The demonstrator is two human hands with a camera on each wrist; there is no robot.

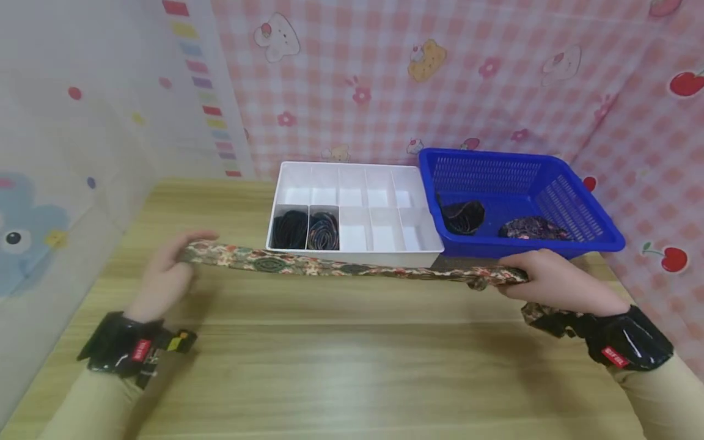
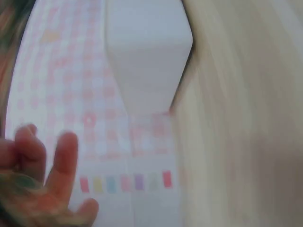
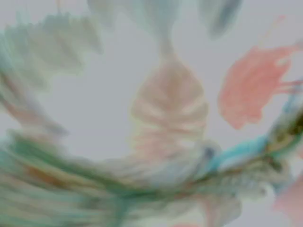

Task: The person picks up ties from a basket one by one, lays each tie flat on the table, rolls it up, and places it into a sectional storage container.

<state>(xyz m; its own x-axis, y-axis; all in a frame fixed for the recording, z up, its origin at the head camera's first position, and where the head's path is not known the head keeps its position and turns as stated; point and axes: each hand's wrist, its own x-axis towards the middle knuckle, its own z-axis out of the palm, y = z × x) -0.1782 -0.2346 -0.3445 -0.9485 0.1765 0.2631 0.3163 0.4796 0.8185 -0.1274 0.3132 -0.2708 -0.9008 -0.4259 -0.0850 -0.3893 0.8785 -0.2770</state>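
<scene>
Between the two hands, one patterned strip (image 1: 330,267) stretches above the tabletop (image 1: 352,366), one end held in the left hand (image 1: 170,269) and the other gripped by the right hand (image 1: 555,281). Head view alone shows the blue basket (image 1: 489,160); the left wrist view adds an outer side of the white box (image 2: 147,80). Right wrist view is too blurred to show fingers. Counted: one basket with two bundles (image 1: 530,228), one box with ten compartments, two holding one roll (image 1: 323,231) each.
</scene>
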